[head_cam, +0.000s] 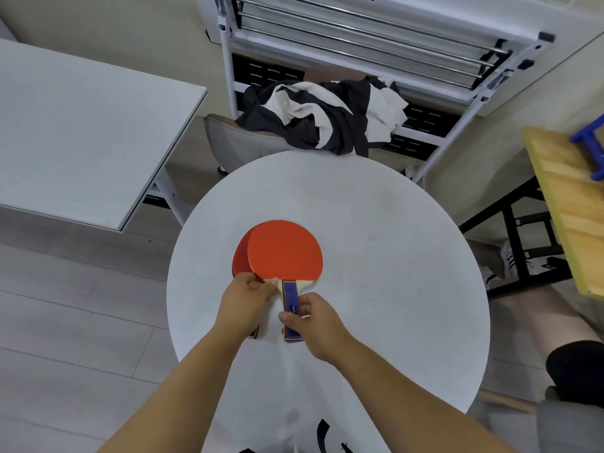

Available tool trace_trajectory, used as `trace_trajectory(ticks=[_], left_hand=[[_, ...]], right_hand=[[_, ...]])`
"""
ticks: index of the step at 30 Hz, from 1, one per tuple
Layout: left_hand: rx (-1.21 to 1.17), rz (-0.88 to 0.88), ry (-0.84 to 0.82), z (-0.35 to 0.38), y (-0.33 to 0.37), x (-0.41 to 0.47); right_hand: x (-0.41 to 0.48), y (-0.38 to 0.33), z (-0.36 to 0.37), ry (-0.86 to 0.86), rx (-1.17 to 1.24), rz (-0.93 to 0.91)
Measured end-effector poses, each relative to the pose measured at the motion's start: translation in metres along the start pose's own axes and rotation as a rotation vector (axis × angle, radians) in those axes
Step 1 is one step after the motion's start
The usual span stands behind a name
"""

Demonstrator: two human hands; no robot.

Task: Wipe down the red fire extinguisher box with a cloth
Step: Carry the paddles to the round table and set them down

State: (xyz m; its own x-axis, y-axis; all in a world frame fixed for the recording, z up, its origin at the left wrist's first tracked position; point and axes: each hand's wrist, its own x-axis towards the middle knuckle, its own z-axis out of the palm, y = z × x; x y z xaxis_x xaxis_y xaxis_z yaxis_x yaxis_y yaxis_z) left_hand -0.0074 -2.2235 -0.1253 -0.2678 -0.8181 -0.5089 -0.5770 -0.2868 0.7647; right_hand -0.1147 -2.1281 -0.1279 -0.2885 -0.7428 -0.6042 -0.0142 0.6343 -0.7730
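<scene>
No red fire extinguisher box and no wiping cloth appear in the head view. Two red table tennis paddles lie stacked on a round white table (376,256). The upper paddle (284,250) has a blue handle, and my right hand (313,325) is closed around that handle. My left hand (248,305) pinches the paddles' edge where blade meets handle. It covers most of the lower paddle's (240,256) handle, and I cannot tell which paddle it grips.
A pile of black and white clothes (327,116) lies on a chair behind the round table, in front of a white drying rack (359,37). A grey table (81,125) stands left. A wooden table (572,207) with a blue object (591,142) stands right. A seated person's leg (539,322) is beside it.
</scene>
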Motion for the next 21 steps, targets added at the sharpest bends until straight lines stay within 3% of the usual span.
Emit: trace_trajectory(ticks=[5, 9, 11, 16, 21], left_hand=[[-0.375, -0.187, 0.083, -0.005, -0.002, 0.008], [-0.452, -0.273, 0.048, -0.011, -0.013, 0.023], [-0.449, -0.285, 0.031, -0.013, -0.017, 0.027], [-0.220, -0.188, 0.126, -0.020, -0.019, 0.036], [-0.030, -0.128, 0.139, -0.025, -0.015, 0.049]], right_hand=[[0.004, -0.002, 0.008, -0.141, -0.049, -0.029], [0.009, 0.008, 0.010, -0.197, -0.052, 0.038], [0.013, 0.014, 0.010, -0.121, -0.066, 0.064], [0.038, 0.016, -0.002, 0.320, 0.034, 0.201], [0.061, -0.009, -0.015, 0.297, 0.078, 0.171]])
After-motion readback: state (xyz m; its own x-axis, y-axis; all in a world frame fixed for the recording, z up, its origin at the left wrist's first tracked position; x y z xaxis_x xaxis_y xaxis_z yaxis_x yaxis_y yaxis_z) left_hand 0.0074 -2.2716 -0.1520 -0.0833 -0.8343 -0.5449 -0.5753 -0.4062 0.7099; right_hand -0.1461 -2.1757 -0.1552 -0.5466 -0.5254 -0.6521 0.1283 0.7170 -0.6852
